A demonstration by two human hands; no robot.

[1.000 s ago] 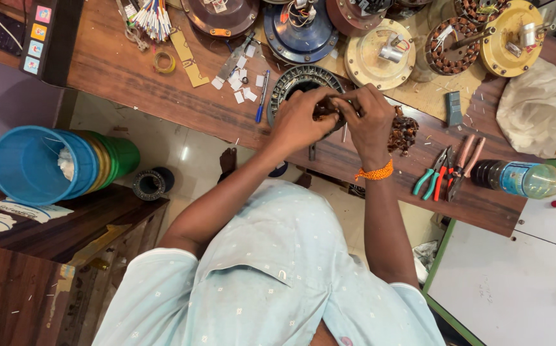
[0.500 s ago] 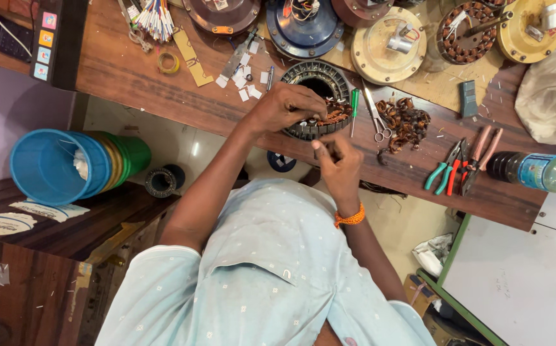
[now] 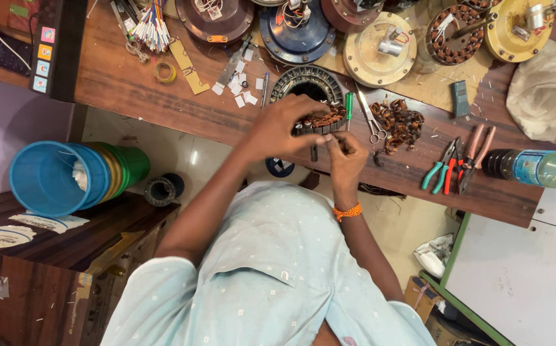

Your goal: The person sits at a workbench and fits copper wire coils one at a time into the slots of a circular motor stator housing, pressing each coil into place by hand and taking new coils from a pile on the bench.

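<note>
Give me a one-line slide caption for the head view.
Left hand steadies a round stator on the wooden bench while the right hand pinches at its copper winding.

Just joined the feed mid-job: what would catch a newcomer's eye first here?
Both hands meet at the wooden bench's near edge: the left hand grips a dark ring-shaped stator with copper windings, the right hand pinches beside it. A heap of stripped copper wire lies just right, and stacked blue and green tubs sit lower left.
</note>
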